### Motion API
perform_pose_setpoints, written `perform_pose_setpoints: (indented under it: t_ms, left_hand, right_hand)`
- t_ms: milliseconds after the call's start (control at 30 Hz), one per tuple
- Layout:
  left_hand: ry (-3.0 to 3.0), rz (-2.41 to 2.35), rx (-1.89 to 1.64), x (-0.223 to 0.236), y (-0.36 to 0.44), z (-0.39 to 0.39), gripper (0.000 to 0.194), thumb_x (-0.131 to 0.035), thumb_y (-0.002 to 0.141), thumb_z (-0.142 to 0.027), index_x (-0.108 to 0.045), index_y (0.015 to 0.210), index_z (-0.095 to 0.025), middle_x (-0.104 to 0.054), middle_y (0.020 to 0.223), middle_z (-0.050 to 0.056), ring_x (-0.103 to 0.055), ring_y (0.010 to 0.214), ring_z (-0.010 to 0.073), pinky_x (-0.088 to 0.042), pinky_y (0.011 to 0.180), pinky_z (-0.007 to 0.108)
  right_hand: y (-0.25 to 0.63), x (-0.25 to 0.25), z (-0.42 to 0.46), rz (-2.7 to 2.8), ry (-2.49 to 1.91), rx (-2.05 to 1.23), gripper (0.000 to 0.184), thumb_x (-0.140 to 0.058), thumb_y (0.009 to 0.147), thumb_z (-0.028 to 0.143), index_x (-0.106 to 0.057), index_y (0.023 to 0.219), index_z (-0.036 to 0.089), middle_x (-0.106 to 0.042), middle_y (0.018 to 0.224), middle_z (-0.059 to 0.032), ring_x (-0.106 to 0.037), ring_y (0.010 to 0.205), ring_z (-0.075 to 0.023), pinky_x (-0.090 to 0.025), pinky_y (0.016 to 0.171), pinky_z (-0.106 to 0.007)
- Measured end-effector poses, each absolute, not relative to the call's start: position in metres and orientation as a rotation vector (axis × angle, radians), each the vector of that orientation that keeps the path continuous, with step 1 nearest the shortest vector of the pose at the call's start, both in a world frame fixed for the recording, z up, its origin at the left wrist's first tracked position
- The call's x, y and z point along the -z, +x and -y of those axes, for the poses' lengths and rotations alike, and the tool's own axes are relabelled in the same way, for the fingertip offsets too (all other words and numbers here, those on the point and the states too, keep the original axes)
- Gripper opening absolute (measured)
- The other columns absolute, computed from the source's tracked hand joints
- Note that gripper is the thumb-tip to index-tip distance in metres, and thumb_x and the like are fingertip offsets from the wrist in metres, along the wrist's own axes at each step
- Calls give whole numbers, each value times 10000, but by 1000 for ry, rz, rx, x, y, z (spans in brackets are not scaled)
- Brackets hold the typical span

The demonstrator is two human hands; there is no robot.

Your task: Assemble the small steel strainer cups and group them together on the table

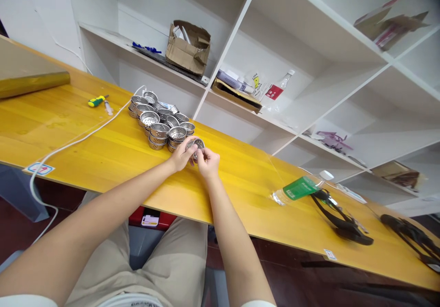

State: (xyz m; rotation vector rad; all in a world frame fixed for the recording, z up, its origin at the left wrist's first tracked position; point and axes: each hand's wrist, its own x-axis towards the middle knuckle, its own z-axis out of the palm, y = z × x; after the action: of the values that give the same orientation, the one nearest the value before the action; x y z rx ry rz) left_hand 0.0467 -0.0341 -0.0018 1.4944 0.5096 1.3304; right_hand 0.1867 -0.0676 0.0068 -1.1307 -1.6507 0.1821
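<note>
Between my two hands is a small round metal strainer cup (198,144) with holes in its bottom, held above the yellow table. My left hand (181,155) is closed around its left side, the thumb over the rim. The fingers of my right hand (208,161) are pinched at its lower right edge; whether they grip the cup or some small part there is hidden. Just beyond and to the left, several like metal strainer cups (159,130) stand in stacks and loose on the table.
A white cable (82,138) crosses the yellow table (240,183) on the left, near a green-yellow screwdriver (96,101). To the right lie a green-labelled bottle (299,189) and black straps (343,224). White shelves (237,32) with a cardboard box (188,48) rise behind.
</note>
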Motion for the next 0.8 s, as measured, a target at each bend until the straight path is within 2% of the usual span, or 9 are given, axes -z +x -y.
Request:
perform_pose_setpoints:
  t_ms: [133,300,500,633,800]
  left_hand:
    - [1626,-626,-1357,2,44,33,491,-635,879,-549,-560,1207,-192,-675,884,30,-623,577,143,-521,492,251]
    - [1956,-753,-1352,1,41,36,409,-644,862,-478,-603,1151,-191,-708,910,17,-668,761,173,-539,713,277]
    - [1887,-768,-1264,-2,42,40,384,-597,885,-482,-596,1138,-193,-722,852,10,-679,720,175,-517,637,255]
    - [1812,-751,-1268,-2,42,40,360,-616,884,-465,-591,1119,-193,-709,820,-5,-649,611,139,-503,572,235]
    - [1700,-754,-1280,0,43,38,374,-637,889,-484,-572,1116,-194,-644,711,-39,-598,484,120,-467,474,224]
  right_hand:
    - [186,-5,63,1649,-1246,-276,330,-584,891,463,-435,688,248,-564,567,45,-476,494,-112,-388,529,-244]
    - [196,-8,58,1545,-1454,-169,273,-643,794,420,-421,815,261,-525,616,88,-446,530,-118,-359,553,-250]
    - [196,-9,59,1594,-1294,56,181,-603,809,339,-504,923,240,-612,864,-5,-566,743,-159,-463,669,-282]
    - [191,-6,58,1635,-1091,180,93,-561,865,281,-541,943,233,-597,909,-56,-568,856,-201,-494,660,-299]
    - [186,-7,60,1662,-989,231,56,-539,891,231,-563,942,236,-598,889,-63,-563,841,-208,-513,682,-320]
